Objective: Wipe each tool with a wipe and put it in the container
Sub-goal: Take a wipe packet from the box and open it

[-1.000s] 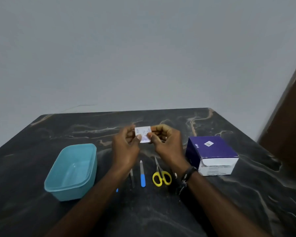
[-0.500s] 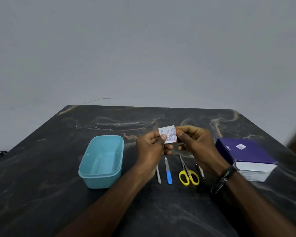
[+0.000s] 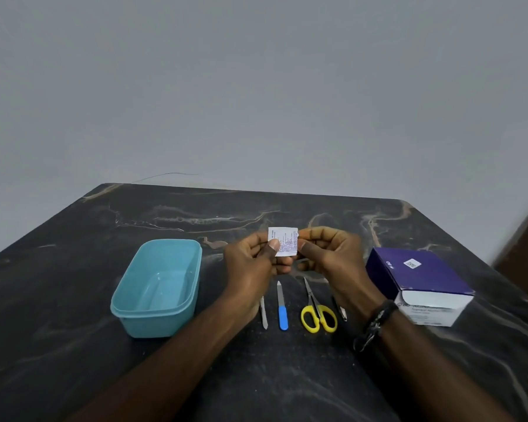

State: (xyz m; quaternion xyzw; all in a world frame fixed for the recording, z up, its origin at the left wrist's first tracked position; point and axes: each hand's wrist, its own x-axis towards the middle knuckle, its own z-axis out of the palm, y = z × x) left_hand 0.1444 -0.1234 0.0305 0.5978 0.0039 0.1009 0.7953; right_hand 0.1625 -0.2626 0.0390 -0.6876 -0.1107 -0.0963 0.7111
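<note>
While the left hand (image 3: 253,266) and right hand (image 3: 329,260) each pinch 1 side edge of the wipe sachet (image 3: 283,241) above the surface (image 3: 73,376), it looks light, thin and slippery, likely best torn near a corner.

The container (image 3: 157,287) stands on the table (image 3: 287,376). To its right, four tools lie in a row: first the metal file (image 3: 264,315), then the nail file (image 3: 282,306), then the scissors (image 3: 316,312), and last a slim tool (image 3: 340,310), half hidden by the right wrist. Farther right of the container sits the box (image 3: 421,284). Above the row, right of the container, the left hand (image 3: 250,266) and right hand (image 3: 333,260) pinch the wipe packet (image 3: 283,241) between them.
</note>
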